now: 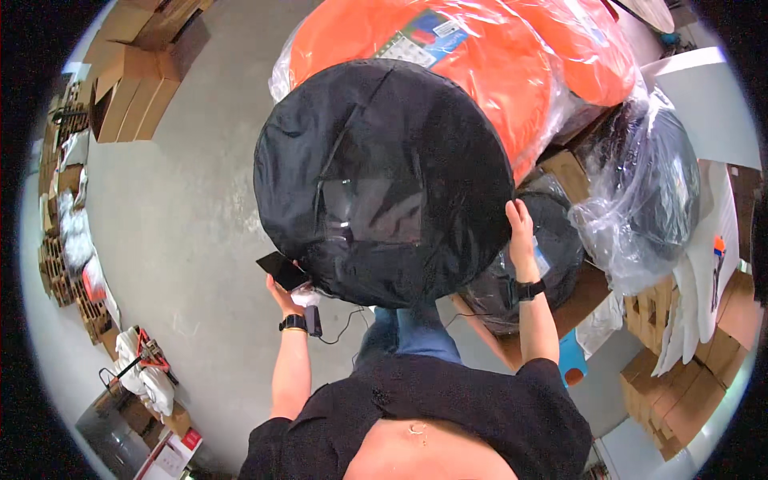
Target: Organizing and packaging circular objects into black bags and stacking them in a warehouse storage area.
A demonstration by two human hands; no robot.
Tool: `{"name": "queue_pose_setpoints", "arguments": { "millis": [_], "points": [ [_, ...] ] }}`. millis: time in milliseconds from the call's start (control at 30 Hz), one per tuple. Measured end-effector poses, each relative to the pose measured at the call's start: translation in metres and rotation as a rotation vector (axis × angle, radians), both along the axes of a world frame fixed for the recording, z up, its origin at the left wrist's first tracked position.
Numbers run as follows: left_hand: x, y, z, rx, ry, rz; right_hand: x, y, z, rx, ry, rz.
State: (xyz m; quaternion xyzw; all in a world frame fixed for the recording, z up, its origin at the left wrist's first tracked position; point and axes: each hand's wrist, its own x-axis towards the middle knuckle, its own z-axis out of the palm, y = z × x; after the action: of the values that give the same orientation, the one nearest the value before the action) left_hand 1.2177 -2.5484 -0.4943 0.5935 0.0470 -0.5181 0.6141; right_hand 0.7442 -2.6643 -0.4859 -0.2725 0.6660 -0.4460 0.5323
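Observation:
A large round black fabric bag [376,268], flat like a disc with a clear window pocket on its face, is held up in front of me. At its right edge my right hand [521,232] grips the rim, its thumb side against the fabric. By the lower left rim, my left hand [285,298] is closed on a flat dark phone [282,270]. Crumpled clear plastic [305,295] shows beside these fingers; whether they also pinch the bag is hidden. A small black device [314,322] with a thin cable is by my left wrist.
Orange round bags [512,88] in clear plastic lie beyond the black one. To the right are black plastic-wrapped bags [640,176] and cardboard boxes [672,396]. More cartons [132,92] stand at the far left, with pallets [58,268] and a pallet jack [148,356] below them.

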Motion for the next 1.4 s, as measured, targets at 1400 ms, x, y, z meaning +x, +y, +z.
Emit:
{"name": "queue_pose_setpoints", "arguments": {
  "millis": [1400],
  "points": [
    [0.039, 0.054, 0.051, -0.500, 0.333, 0.142, 0.023, -0.027, 0.051, -0.606, 0.456, -0.089]
  ]
}}
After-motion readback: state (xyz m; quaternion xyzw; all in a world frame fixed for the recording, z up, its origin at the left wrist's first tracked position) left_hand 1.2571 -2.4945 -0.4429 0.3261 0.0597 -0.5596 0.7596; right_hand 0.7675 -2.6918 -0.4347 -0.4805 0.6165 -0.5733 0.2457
